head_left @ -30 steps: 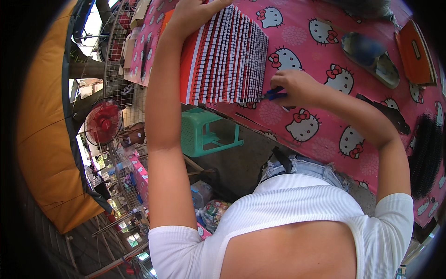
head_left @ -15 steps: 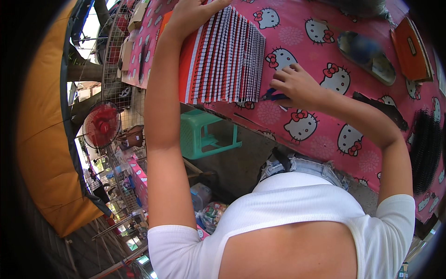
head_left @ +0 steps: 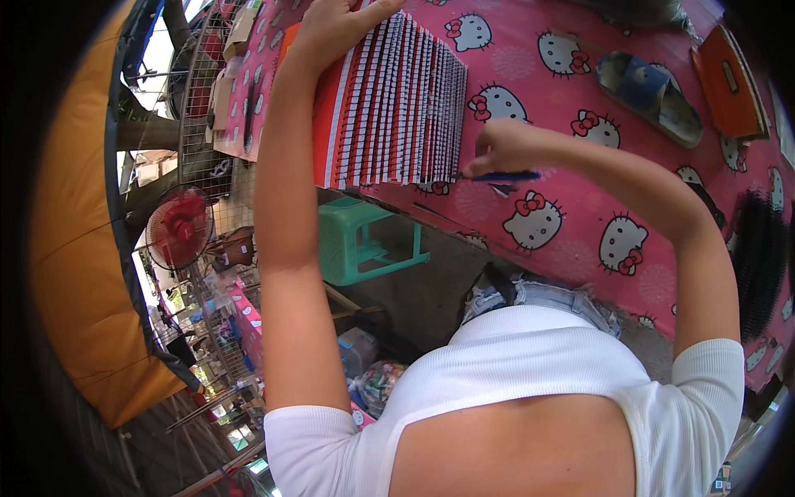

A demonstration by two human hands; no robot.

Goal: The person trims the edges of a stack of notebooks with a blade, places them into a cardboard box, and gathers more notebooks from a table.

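A row of red-covered spiral notebooks lies packed together on the table, black wire bindings and white page edges showing. Over their far left end rests my left hand, thumb stretched out across the covers; its other fingertips are cut off by the upper edge of the view. At the near right corner of the row, my right hand is closed around blue-handled pliers. Their tip points left and meets the end of the bindings; whether it grips a wire is too small to tell.
A pink patterned cloth covers the table. To the right lie a slipper, an orange-covered book and a bundle of black coils. Below the edge stands a green stool; a red fan is at left.
My right hand has turned and shifted slightly left, bringing the pliers level against the notebooks' corner. My left hand stays on the row. The whole view has shifted a little.
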